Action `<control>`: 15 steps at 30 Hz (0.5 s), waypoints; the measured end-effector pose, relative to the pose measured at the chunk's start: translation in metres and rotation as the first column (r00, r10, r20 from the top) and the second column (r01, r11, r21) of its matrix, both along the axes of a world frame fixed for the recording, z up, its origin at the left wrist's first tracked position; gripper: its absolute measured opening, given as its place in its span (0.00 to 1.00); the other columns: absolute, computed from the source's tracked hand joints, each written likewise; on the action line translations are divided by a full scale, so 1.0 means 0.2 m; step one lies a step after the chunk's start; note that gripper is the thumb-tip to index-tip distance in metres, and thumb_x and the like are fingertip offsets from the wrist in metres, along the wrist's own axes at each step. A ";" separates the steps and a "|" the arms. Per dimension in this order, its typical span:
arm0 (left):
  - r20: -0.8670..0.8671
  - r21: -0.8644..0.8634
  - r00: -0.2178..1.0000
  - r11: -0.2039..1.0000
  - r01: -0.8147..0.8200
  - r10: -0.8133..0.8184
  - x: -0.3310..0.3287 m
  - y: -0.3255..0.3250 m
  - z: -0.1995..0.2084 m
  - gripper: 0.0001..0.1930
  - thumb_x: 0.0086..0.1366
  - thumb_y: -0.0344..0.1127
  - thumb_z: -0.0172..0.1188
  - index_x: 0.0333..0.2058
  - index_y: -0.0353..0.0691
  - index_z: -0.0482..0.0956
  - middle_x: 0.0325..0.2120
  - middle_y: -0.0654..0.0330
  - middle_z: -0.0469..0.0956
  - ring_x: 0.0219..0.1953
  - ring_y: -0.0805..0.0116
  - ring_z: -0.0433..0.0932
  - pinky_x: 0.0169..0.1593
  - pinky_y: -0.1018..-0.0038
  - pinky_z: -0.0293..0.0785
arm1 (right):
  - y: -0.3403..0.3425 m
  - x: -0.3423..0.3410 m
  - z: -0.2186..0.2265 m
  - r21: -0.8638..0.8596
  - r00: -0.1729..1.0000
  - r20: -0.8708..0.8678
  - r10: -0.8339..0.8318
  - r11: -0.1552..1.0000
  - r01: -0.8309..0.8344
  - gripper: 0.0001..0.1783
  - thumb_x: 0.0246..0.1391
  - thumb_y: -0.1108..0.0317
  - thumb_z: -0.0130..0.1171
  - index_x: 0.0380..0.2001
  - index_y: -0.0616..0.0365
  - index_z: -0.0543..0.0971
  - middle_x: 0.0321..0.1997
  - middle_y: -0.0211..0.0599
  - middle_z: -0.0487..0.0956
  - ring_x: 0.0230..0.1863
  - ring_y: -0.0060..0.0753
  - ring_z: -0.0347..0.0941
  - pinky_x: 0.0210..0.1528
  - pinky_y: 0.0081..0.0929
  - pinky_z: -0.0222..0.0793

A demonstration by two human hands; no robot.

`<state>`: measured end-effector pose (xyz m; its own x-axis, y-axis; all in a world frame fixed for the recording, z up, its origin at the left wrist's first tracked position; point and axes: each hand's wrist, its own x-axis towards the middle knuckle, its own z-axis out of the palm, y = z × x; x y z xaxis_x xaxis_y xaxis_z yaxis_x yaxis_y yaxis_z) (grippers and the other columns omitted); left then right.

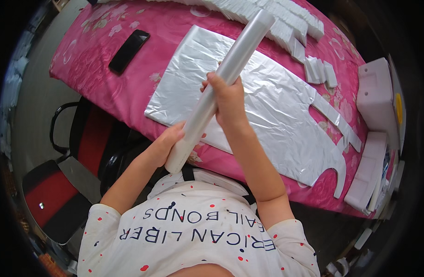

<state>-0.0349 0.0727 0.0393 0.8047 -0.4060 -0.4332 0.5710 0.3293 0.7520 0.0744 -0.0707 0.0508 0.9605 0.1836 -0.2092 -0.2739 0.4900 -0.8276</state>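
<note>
Both hands are on the plastic roll (221,87), held tilted across the centre of the frame, above the flat plastic apron (267,106) on the bench (128,92). Left hand (168,143) wraps the lower end, fingers curled shut. Right hand (225,94) grips mid-roll, thumb over the top. My read: keep the 2 grips apart so the roll stays tight and the ends don't telescope. Folded white pieces (286,23) are stacked upper right, a black phone (128,51) upper left.
</note>
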 end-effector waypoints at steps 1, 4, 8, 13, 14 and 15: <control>-0.013 0.054 0.997 0.996 -0.072 0.073 0.03 -0.05 -0.04 0.30 0.61 0.57 0.48 0.49 0.34 0.63 0.36 0.53 0.74 0.32 0.71 0.75 0.33 0.75 0.75 | -0.01 -0.04 -0.04 -0.016 0.999 -0.005 -0.054 0.998 0.054 0.29 0.45 0.68 0.62 0.48 0.63 0.61 0.33 0.37 0.70 0.30 0.27 0.71 0.35 0.27 0.72; -0.059 0.313 0.997 0.947 0.068 -0.052 0.01 -0.14 -0.15 0.23 0.65 0.52 0.43 0.44 0.36 0.65 0.28 0.57 0.74 0.26 0.72 0.74 0.30 0.75 0.74 | -0.07 -0.12 -0.20 -0.094 0.990 -0.056 -0.128 0.988 0.122 0.28 0.45 0.66 0.63 0.46 0.63 0.63 0.34 0.36 0.71 0.31 0.26 0.71 0.35 0.27 0.72; -0.325 0.221 0.931 0.944 0.247 -0.167 -0.07 -0.11 -0.15 0.20 0.67 0.50 0.40 0.41 0.38 0.67 0.23 0.59 0.72 0.22 0.72 0.72 0.28 0.75 0.73 | -0.37 -0.09 -0.37 -0.265 0.993 -0.097 -0.066 0.963 0.038 0.30 0.46 0.65 0.63 0.49 0.63 0.63 0.35 0.36 0.73 0.32 0.27 0.72 0.36 0.25 0.71; -0.431 0.178 0.845 0.887 0.425 -0.318 -0.16 0.02 -0.19 0.21 0.67 0.49 0.41 0.46 0.37 0.69 0.22 0.59 0.71 0.21 0.73 0.72 0.28 0.77 0.73 | -0.91 0.06 -0.29 -0.445 0.944 -0.030 -0.329 0.850 0.283 0.29 0.49 0.64 0.60 0.53 0.62 0.64 0.37 0.33 0.77 0.33 0.19 0.73 0.33 0.13 0.67; -0.423 0.169 0.836 0.876 0.452 -0.350 -0.18 0.03 -0.19 0.22 0.67 0.49 0.41 0.47 0.37 0.69 0.22 0.60 0.71 0.21 0.73 0.71 0.28 0.78 0.72 | -0.97 0.07 -0.27 -0.466 0.954 -0.032 -0.297 0.849 0.249 0.26 0.50 0.64 0.59 0.51 0.61 0.66 0.37 0.33 0.77 0.33 0.18 0.73 0.33 0.13 0.67; -0.384 0.121 0.846 0.888 0.443 -0.370 -0.20 0.05 -0.22 0.24 0.66 0.51 0.44 0.50 0.37 0.68 0.22 0.61 0.71 0.21 0.74 0.71 0.28 0.79 0.72 | -1.00 0.08 -0.25 -0.491 0.965 -0.036 -0.260 0.845 0.210 0.24 0.50 0.63 0.58 0.50 0.61 0.69 0.37 0.33 0.78 0.33 0.18 0.73 0.33 0.13 0.66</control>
